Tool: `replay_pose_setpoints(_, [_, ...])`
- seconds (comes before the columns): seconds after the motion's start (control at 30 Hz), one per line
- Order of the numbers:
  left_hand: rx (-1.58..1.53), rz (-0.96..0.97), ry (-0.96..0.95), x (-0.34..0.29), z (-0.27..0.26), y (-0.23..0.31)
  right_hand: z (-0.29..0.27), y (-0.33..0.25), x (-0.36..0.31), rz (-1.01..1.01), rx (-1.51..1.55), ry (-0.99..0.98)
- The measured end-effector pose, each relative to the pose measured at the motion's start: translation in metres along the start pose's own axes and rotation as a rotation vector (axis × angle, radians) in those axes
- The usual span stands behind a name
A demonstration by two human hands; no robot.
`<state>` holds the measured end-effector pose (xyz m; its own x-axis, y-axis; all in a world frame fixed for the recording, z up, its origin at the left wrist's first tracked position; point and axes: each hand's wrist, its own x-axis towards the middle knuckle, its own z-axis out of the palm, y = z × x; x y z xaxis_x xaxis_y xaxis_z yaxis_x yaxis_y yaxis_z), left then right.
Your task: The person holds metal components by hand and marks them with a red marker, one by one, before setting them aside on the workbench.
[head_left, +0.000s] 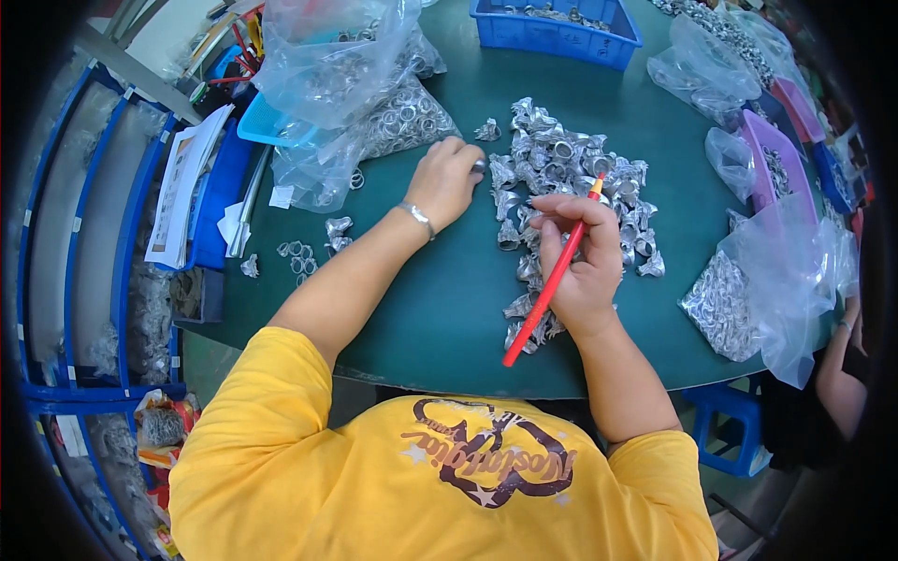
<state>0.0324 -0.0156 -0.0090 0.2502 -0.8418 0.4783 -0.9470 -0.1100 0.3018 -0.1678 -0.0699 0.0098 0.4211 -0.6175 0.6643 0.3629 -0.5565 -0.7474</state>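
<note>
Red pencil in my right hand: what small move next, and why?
Perhaps your left hand should bring the small shiny piece it seems to hold nearer the red pencil, because your right hand holds that pencil over other metal pieces.

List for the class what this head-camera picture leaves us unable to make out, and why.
All in the head view:
Silver piece: its full shape, partly covered by the left hand.
Silver pile: any pieces behind the right hand.
Blue bin: its far side, cut off by the upper edge.
Clear bag of rings: fine detail, too small, veiled by plastic.
Co-worker: mostly lost in the dark right rim.
</note>
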Motion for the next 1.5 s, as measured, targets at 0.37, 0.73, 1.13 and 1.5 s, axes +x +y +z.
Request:
replay_pose_setpoints(0.37, [-1.227,-0.289,-0.178,-0.064,-0.033,0.070,0.000,0.000,-0.004,0.185,-0.118,-0.201])
replay_pose_setpoints(0.73, [-1.478,-0.485,-0.028,-0.070,-0.032,0.077,0.004,-0.008,0.001,0.164,-0.011,0.029])
replay_pose_setpoints(1.13, [-0.884,-0.253,0.060,-0.071,-0.034,0.074,-0.010,-0.010,-0.002,-0.014,-0.013,-0.221])
replay_pose_setpoints(1.5, [-1.046,-0.304,0.015,-0.069,-0.036,0.075,-0.006,-0.005,-0.005,0.047,-0.104,-0.157])
